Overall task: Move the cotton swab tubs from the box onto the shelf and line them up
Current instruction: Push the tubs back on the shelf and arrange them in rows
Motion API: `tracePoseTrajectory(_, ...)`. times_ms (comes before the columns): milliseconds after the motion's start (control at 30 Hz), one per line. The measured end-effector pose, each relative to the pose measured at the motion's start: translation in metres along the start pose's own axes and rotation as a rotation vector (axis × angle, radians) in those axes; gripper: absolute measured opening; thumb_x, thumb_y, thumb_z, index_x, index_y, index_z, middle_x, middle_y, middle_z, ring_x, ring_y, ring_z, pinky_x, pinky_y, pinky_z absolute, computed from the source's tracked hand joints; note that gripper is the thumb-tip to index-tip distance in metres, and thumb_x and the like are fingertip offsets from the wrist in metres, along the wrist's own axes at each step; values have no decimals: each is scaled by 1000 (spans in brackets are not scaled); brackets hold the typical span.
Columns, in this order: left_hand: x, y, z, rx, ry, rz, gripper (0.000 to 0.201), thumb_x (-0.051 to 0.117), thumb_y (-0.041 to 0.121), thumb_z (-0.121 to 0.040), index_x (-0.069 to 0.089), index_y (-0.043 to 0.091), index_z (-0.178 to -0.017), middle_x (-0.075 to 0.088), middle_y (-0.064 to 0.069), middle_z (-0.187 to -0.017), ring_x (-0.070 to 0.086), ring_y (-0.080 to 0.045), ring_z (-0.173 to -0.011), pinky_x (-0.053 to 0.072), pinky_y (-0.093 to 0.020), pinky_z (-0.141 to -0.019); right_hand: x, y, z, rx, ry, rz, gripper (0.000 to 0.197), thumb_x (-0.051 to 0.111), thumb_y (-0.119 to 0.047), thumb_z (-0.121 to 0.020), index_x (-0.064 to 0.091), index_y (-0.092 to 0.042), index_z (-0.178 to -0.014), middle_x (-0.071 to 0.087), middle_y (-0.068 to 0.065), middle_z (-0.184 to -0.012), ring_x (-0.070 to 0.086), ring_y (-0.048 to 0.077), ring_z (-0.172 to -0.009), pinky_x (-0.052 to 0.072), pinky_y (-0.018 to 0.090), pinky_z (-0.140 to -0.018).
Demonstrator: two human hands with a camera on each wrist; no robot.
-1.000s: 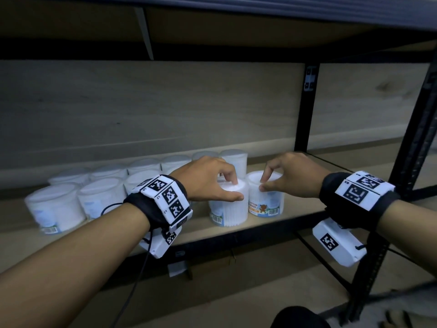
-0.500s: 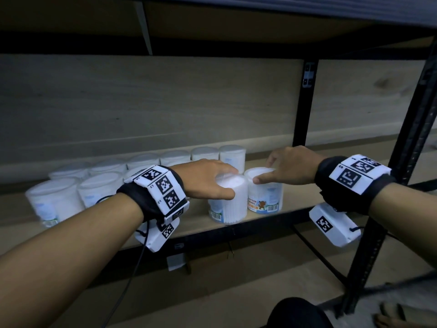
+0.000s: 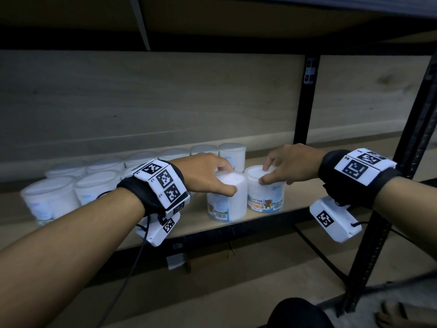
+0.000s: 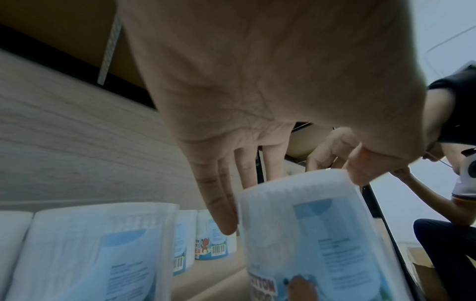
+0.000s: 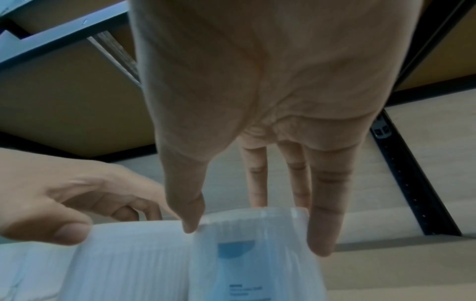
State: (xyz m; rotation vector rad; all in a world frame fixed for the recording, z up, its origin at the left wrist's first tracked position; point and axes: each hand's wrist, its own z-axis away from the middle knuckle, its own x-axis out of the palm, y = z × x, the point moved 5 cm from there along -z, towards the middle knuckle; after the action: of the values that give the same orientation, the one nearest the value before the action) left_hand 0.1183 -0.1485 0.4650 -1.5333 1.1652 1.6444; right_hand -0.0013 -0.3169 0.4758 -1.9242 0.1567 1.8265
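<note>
Two white cotton swab tubs stand side by side near the front edge of the wooden shelf [image 3: 194, 224]. My left hand [image 3: 229, 178] grips the left tub [image 3: 225, 205] from above, thumb on the front rim, fingers down its far side. In the left wrist view that tub [image 4: 309, 234] sits between thumb and fingers. My right hand [image 3: 264, 174] holds the right tub [image 3: 264, 197], labelled "COTTON BUDS", by its top. The right wrist view has the thumb and little finger on either side of this tub [image 5: 257, 254]. Both tubs are upright and almost touching.
Several more tubs fill two rows to the left [image 3: 99, 188] and along the back wall [image 3: 233, 152]. A black upright [image 3: 305, 102] stands behind, another [image 3: 413, 150] at the right. The upper shelf hangs low overhead. A cardboard box [image 4: 422, 266] sits low at the right.
My right hand lay with one finger stretched over the right tub's lid; now thumb and fingers are spread around its top. The left hand stays on its tub. Both tubs stay put.
</note>
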Motion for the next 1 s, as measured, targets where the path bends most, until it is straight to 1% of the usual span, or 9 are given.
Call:
tracePoseTrajectory(100, 0, -4, -5, -68, 32, -20, 66, 64, 77, -67, 61, 35, -119, 61, 14, -120, 59, -12, -107, 50, -37, -97, 0, 1, 2, -41, -28, -10, 40, 73, -48, -83, 63, -28, -116, 63, -3, -119, 72, 17, -83, 58, 36, -87)
tracePoseTrajectory(200, 1, -3, -8, -118, 46, -64, 76, 61, 82, -70, 56, 31, -126, 54, 8, -119, 56, -16, -106, 49, -39, -96, 1, 5, 0, -78, -53, -97, 34, 75, -36, -85, 64, -30, -116, 55, -2, -130, 65, 9, -83, 56, 26, -80)
tracePoseTrajectory(333, 3, -3, -9, -170, 69, -76, 84, 56, 87, -68, 56, 31, -129, 47, 4, -120, 54, -19, -107, 49, -38, -96, 2, 10, -3, -98, -97, -164, 32, 75, -27, -83, 64, -34, -113, 55, -4, -132, 64, 12, -101, 55, 28, -87)
tracePoseTrajectory(467, 7, -3, -11, -210, 102, -74, 83, 53, 91, -65, 61, 32, -122, 50, 2, -123, 56, -21, -107, 50, -39, -94, 3, 12, -4, -104, -120, -179, 35, 75, -27, -82, 63, -39, -113, 56, -7, -134, 63, 11, -105, 52, 32, -94)
tracePoseTrajectory(533, 10, -5, -12, -205, 115, -66, 91, 51, 93, -65, 55, 31, -131, 49, 1, -132, 54, -22, -116, 48, -40, -98, 2, 11, -4, -88, -133, -193, 35, 75, -32, -84, 63, -38, -116, 55, -10, -135, 60, 6, -100, 53, 26, -86)
tracePoseTrajectory(600, 13, -6, -12, -166, 98, -29, 101, 49, 94, -64, 42, 34, -145, 42, 3, -146, 47, -21, -130, 44, -41, -105, 0, 10, -3, -69, -126, -199, 38, 76, -43, -83, 64, -37, -118, 56, -11, -133, 58, 6, -106, 54, 27, -89)
tracePoseTrajectory(733, 7, -2, -9, -42, 38, 30, 91, 53, 79, -73, 29, 42, -152, 31, 8, -158, 37, -17, -141, 36, -38, -113, -6, 1, -2, -60, -80, -133, 46, 74, -53, -81, 65, -32, -120, 59, -8, -123, 60, 10, -105, 58, 31, -87)
tracePoseTrajectory(867, 4, 1, -6, 8, -100, 5, 75, 52, 63, -72, 40, 49, -144, 38, 15, -154, 38, -11, -140, 32, -35, -116, -9, -9, -4, -57, -64, -4, 52, 72, -62, -78, 65, -30, -118, 60, -7, -116, 63, 8, -83, 60, 31, -82)
tracePoseTrajectory(1000, -1, 2, -3, 20, -135, -18, 66, 52, 58, -71, 49, 51, -137, 51, 18, -144, 49, -9, -130, 40, -35, -112, -6, -11, -8, -36, -73, 56, 48, 75, -63, -73, 69, -31, -108, 64, -7, -113, 68, 17, -90, 60, 36, -84)
